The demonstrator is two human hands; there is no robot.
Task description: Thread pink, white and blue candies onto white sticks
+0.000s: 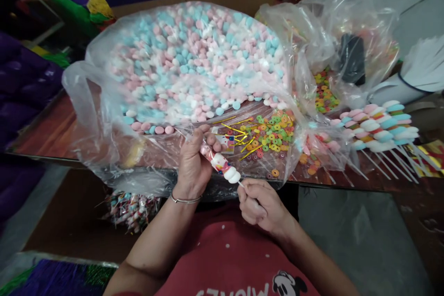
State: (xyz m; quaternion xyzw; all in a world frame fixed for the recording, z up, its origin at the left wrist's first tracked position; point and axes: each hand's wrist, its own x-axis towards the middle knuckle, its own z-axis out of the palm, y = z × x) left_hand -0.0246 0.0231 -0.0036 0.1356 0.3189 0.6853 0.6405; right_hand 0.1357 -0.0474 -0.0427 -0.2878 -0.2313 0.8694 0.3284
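A marshmallow skewer [231, 175] lies slantwise between my hands, partly inside a clear printed wrapper [219, 162]. My left hand [194, 159] is closed around the wrapper's upper end, its fingertips pinching the plastic. White marshmallows show at the skewer's lower end. There, my right hand [262, 203] grips the thin white stick. Just beyond lie several gold twist ties [239, 136] and a small flat printed packet [227, 142]. Ring-shaped gummy candies [274, 132] are heaped to the right of the ties.
A large clear bag of pastel marshmallows [194, 64] covers the table's middle. At right are stacked marshmallow skewers [381, 125], a container of white sticks [412, 85] and a dark object [352, 58] on plastic. A cardboard box [76, 212] at lower left holds wrapped skewers [132, 210].
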